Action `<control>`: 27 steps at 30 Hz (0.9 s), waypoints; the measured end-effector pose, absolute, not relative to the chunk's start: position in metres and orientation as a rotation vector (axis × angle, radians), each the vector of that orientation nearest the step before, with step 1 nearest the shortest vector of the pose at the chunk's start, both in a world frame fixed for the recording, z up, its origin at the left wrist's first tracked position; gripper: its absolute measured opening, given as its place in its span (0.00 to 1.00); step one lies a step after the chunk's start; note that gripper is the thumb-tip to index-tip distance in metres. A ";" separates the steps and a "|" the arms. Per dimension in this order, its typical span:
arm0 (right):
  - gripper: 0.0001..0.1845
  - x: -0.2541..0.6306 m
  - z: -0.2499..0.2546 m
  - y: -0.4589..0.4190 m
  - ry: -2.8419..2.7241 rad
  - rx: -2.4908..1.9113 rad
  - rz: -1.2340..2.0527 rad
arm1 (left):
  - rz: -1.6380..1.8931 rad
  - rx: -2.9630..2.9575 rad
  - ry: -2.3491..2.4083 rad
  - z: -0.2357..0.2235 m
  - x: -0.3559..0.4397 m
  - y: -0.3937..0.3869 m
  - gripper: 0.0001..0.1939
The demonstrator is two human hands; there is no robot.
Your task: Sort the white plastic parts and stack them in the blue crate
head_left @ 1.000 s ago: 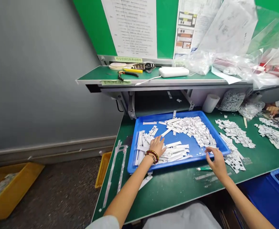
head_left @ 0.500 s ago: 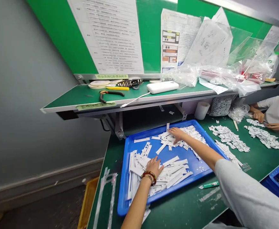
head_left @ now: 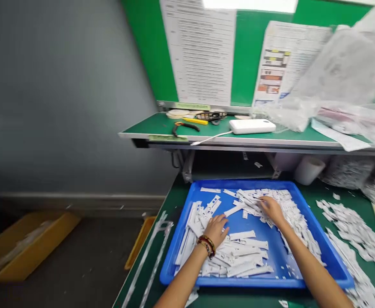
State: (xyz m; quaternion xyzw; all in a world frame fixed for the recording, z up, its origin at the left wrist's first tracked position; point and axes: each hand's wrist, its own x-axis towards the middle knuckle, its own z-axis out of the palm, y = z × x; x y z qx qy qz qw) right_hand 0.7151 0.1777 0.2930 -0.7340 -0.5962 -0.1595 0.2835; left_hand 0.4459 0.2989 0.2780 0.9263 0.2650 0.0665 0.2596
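A blue tray (head_left: 187, 203) on the green bench holds many flat white strips (head_left: 250, 253), some with small cut-outs. My left hand (head_left: 217, 231), with bracelets at the wrist, rests low over the left and front strips, its fingers spread and partly bent. On the far side, my right hand (head_left: 270, 208) has its thumb and fingers closed at the end of a white strip (head_left: 247, 197) by the small heap there. Smaller white pieces (head_left: 299, 224) lie thick along the tray's right side. Bare blue floor shows between the two heaps.
A green shelf (head_left: 142, 124) overhangs behind the tray, carrying pliers (head_left: 184, 126), a white device (head_left: 252, 125) with a cable and plastic bags (head_left: 287, 117). More white pieces (head_left: 354, 226) lie on the bench at right. A yellow box (head_left: 30, 244) stands on the floor at left.
The view has swung left. My right hand has gone from spread fingers to fingers drawn together at a strip. My left hand stays over the left heap.
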 end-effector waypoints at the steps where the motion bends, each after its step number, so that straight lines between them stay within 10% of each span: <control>1: 0.23 0.720 0.287 0.175 -1.589 -1.929 -0.424 | 0.217 2.480 0.716 0.279 0.447 0.297 0.16; 8: 0.19 0.742 0.263 0.173 -1.452 -1.816 -0.192 | 0.295 2.406 0.797 0.281 0.442 0.294 0.15; 17: 0.24 0.614 0.287 0.183 -1.426 -1.429 0.986 | 0.439 1.861 0.691 0.285 0.444 0.296 0.22; 27: 0.26 0.595 0.276 0.182 -1.444 -1.502 1.208 | 0.545 1.417 0.660 0.292 0.444 0.303 0.27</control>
